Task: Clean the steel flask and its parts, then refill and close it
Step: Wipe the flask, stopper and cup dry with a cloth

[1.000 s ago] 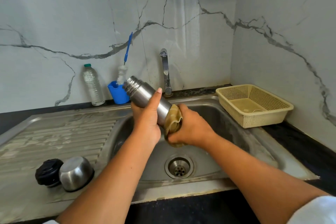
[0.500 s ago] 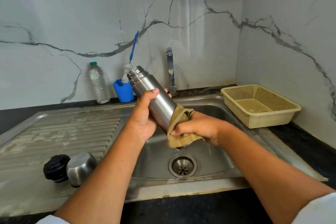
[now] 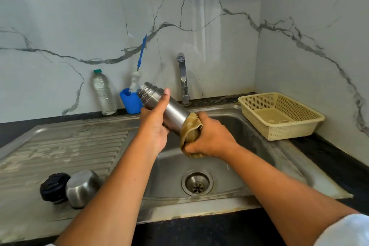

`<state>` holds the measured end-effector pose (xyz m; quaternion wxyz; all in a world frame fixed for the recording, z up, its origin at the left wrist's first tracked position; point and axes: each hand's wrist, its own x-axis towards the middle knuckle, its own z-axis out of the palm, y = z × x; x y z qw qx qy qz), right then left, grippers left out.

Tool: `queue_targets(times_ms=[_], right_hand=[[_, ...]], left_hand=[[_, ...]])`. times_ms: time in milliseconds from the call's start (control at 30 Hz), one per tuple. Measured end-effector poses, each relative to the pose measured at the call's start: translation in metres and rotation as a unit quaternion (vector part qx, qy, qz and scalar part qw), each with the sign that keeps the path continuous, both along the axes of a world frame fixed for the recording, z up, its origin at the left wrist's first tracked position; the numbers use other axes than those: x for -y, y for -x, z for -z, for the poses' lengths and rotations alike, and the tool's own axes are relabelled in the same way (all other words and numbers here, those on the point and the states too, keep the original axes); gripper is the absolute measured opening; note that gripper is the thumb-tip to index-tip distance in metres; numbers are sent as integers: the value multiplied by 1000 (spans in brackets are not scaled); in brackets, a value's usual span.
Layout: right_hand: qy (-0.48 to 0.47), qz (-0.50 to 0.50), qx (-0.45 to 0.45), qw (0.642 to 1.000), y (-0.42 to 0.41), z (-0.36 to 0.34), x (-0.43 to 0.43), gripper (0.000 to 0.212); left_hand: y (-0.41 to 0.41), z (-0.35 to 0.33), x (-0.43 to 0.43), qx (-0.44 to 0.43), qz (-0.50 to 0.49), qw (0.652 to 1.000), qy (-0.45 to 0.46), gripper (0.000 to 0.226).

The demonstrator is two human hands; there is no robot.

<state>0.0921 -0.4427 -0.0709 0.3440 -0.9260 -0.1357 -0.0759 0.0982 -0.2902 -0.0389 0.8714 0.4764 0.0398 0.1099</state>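
While left hand (image 3: 155,128) grips flask (image 3: 173,112), right hand (image 3: 213,138) clutches cloth (image 3: 190,126) tighter round base than half second ago; base hidden, probably wrapped; left fingers unseen.

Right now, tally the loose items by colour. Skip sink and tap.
Steel: 2 (flask, cap cup)
Black: 1 (stopper)
Blue: 2 (holder, brush, blue by its handle)
Tan or beige: 2 (cloth, basket)
Clear: 1 (water bottle)
Total: 8
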Motion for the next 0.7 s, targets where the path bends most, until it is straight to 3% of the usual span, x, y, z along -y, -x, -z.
queue_targets(times_ms=[67,133,200,267,333,367,467,567,633,700], right_hand=[[-43,-53,-34,997,2,-1,-1,80],[-141,-137,-108,975,5,-3,0,57],[-269,-207,-209,917,9,-6,5,41],[-373,-250,-300,842,12,-6,9,45],[-392,-267,-314,822,13,-6,12,50],[-383,-262,-300,834,13,-6,13,48],[-287,-204,-184,918,9,-9,9,39],[-161,-74,-44,983,9,-6,-7,60],[-33,48,14,998,16,-5,-19,76],[8,71,40,997,16,-5,-24,78]], left_hand=[[-1,1,-2,-14,-16,1000,19,81],[-2,5,-9,-9,25,999,-19,75],[1,10,-13,26,115,992,-40,59],[4,13,-13,58,198,978,-40,51],[6,12,-10,71,223,971,-45,51],[5,11,-8,75,215,972,-52,55],[4,10,1,69,131,985,-92,63],[1,13,16,18,23,996,-80,56],[0,15,23,-10,-21,998,-57,58],[0,13,22,-21,-21,999,-37,55]])
